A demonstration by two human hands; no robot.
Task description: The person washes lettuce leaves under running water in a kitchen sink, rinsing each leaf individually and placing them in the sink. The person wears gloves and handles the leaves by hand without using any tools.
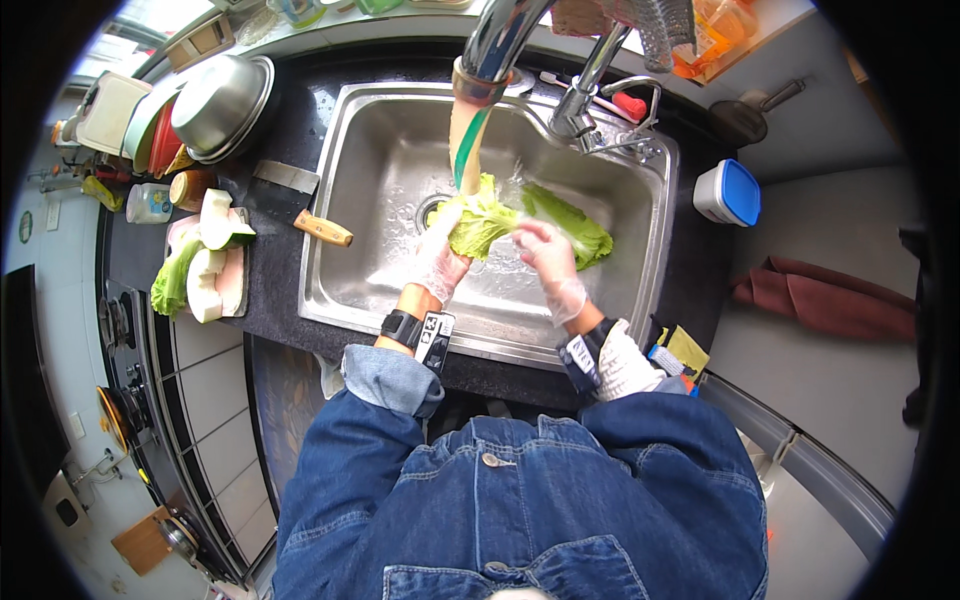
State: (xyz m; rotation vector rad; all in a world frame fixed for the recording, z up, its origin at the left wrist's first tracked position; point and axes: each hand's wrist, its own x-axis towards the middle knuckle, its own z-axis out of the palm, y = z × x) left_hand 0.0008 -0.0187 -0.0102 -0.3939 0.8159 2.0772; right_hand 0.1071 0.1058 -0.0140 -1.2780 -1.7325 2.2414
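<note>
This looks like a kitchen: a steel sink (352, 270) with lettuce (570, 225) in it is set into a dark countertop (275, 285), a chrome faucet (500, 45) rising at its far side. Left of the sink are metal bowls (220, 105), jars (190, 189) and a wood-handled knife (322, 228); to its right, a blue-lidded container (727, 193) and a dark pan (740, 122).

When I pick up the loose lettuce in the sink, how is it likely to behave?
The lettuce will probably flop, since it looks leafy and ruffled. It may be slippery, because the sink around it looks wet.
</note>
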